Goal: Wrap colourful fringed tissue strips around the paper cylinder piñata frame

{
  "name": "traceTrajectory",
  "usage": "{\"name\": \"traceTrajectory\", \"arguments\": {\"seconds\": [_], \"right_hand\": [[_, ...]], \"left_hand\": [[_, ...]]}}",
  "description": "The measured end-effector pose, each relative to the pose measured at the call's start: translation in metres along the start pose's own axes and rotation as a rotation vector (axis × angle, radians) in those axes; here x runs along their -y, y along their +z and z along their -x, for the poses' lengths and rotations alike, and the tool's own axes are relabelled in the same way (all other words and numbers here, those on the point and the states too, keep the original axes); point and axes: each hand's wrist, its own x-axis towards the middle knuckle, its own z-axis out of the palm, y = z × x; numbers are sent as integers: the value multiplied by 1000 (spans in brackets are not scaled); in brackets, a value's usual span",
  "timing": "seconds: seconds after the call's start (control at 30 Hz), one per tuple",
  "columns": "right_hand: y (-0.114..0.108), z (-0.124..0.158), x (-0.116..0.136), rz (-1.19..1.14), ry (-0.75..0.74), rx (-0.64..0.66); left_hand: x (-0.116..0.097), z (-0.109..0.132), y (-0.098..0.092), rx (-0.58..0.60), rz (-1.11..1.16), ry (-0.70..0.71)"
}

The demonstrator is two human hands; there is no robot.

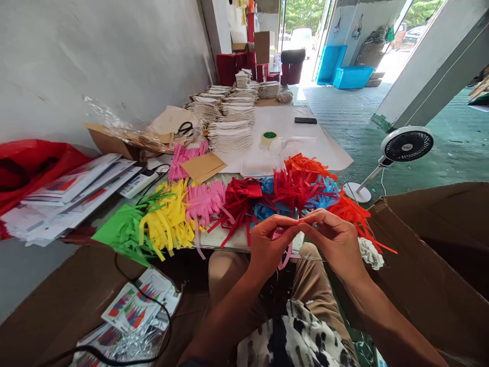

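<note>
My left hand (273, 242) and my right hand (332, 237) meet over my lap at the table's front edge, thumbs and forefingers pinched together. What they pinch is too small to name; a bit of pink strip shows below the fingers. Behind them lie fringed paper bundles: dark red (244, 196), blue (326, 191) and orange (353, 214). Further left are pink (206, 199), yellow (171, 214) and green (126, 229) bundles. A white bunch of string (370, 253) sits just right of my right hand.
Stacks of white pieces (231, 135), a tape roll (269, 136), a black phone (305, 121) and scissors (185, 128) lie further back. Printed packets (76, 193) are at the left. A fan (407, 145) stands at the right, beside brown cardboard (431, 219).
</note>
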Motion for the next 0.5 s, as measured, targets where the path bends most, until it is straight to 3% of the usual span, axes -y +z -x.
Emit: {"name": "traceTrajectory", "arguments": {"seconds": [0.13, 0.27, 0.33, 0.5], "right_hand": [[-1, 0, -7, -92, 73, 46], [0, -2, -18, -186, 101, 27], [0, -2, -21, -158, 83, 12], [-5, -1, -20, 55, 28, 107]], "left_hand": [[-1, 0, 1, -61, 83, -38], [0, -1, -1, 29, 98, -19], [4, -2, -4, 65, 104, -35], [12, -2, -9, 24, 154, -120]]}}
